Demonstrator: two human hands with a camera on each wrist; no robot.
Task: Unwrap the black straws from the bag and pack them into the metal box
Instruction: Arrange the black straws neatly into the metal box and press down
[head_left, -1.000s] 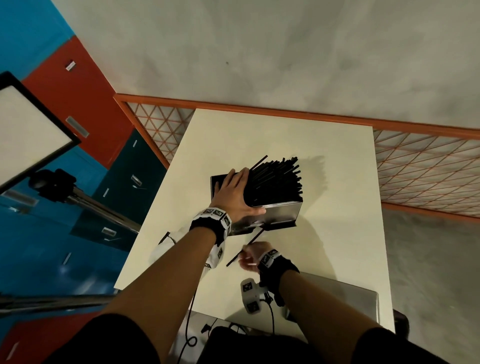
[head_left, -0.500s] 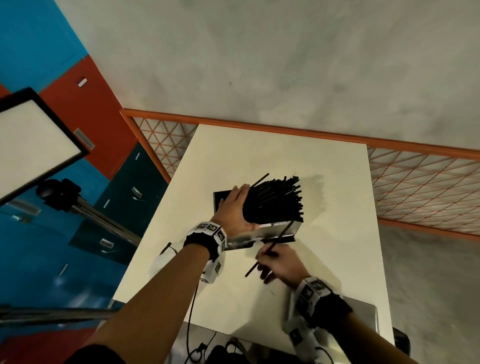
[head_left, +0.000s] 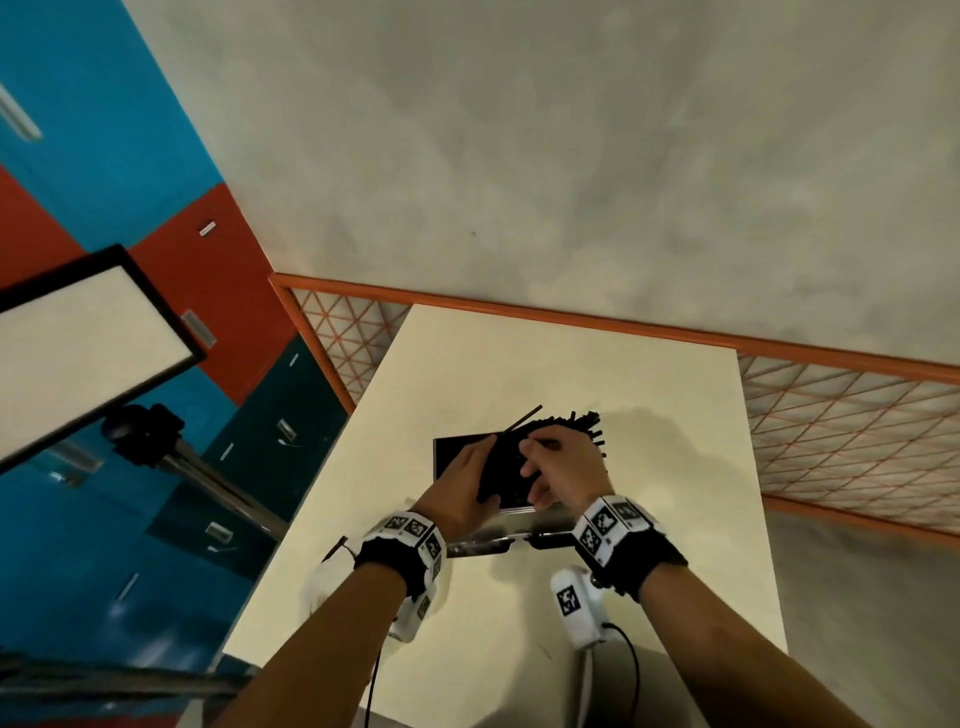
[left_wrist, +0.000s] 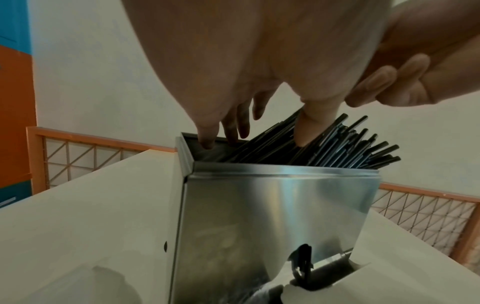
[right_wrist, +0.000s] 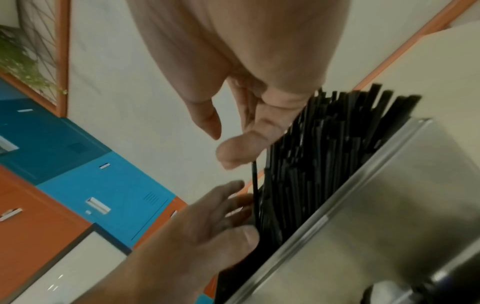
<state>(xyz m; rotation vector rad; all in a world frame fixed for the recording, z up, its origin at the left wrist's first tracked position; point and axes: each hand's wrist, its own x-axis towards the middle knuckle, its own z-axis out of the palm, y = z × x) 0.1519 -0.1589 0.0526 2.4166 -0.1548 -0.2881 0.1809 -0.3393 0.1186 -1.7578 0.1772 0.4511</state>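
The metal box (head_left: 483, 544) stands open-topped on the white table (head_left: 649, 395), full of black straws (head_left: 582, 422) that lean to the right. My left hand (head_left: 480, 465) reaches into the box's left side. Its fingers (left_wrist: 235, 131) are straight behind the bundle and its thumb (left_wrist: 309, 127) lies on the straws (left_wrist: 350, 148). Over the bundle, my right hand (head_left: 537, 460) pinches a single black straw (right_wrist: 255, 181) between thumb (right_wrist: 240, 153) and fingers, the straw's lower end among the others inside the box (right_wrist: 389, 216).
A crumpled clear bag (head_left: 324, 579) lies on the table under my left wrist. A light panel (head_left: 83, 338) on a tripod stands to the left, before blue and red lockers (head_left: 218, 270). An orange lattice fence (head_left: 841, 431) borders the table's far and right sides.
My right hand has risen from the table in front of the box, carrying one straw up over the bundle. The left hand stays against the straws. The head view has tilted upward.
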